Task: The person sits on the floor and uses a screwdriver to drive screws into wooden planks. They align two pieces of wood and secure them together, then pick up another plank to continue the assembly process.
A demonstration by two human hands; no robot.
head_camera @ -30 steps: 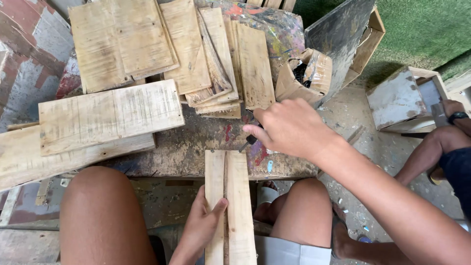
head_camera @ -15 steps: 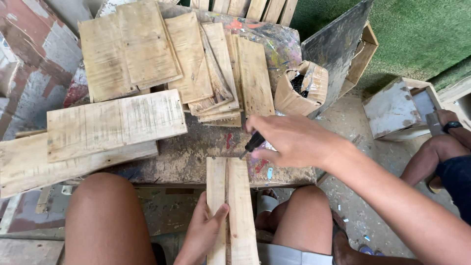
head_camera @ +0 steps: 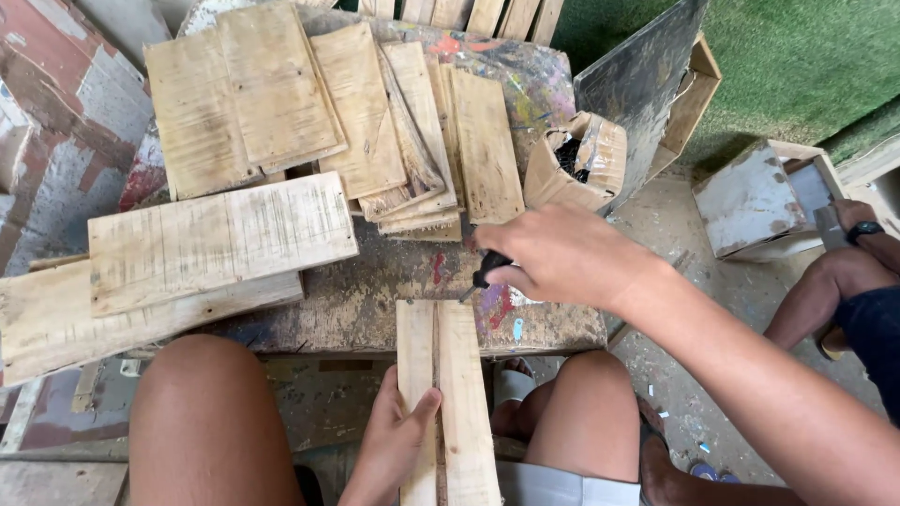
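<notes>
We brace a pair of narrow wooden slats (head_camera: pixel 445 394) side by side, one end resting on the near edge of the paint-stained worktop (head_camera: pixel 375 300), the other running down between our knees. Our left hand (head_camera: pixel 398 440) grips the left slat from below, thumb pressed on its face near the seam. Our right hand (head_camera: pixel 562 255) is clenched round a small dark-handled tool (head_camera: pixel 487 267), its tip angled down at the worktop just beyond the slat ends; we cannot tell what kind of tool it is.

Risks, as we judge them: the slats overhang with only one end supported, so downward pressure could tip or spread them. The left thumb lies close to the seam and could be caught if the tool slips. The stack of loose boards (head_camera: pixel 309 112) and the torn cardboard box (head_camera: pixel 577 159) of dark bits stand near the right hand; a wide elbow could knock them. Another person's arm (head_camera: pixel 858 253) is at the far right, well apart.
</notes>
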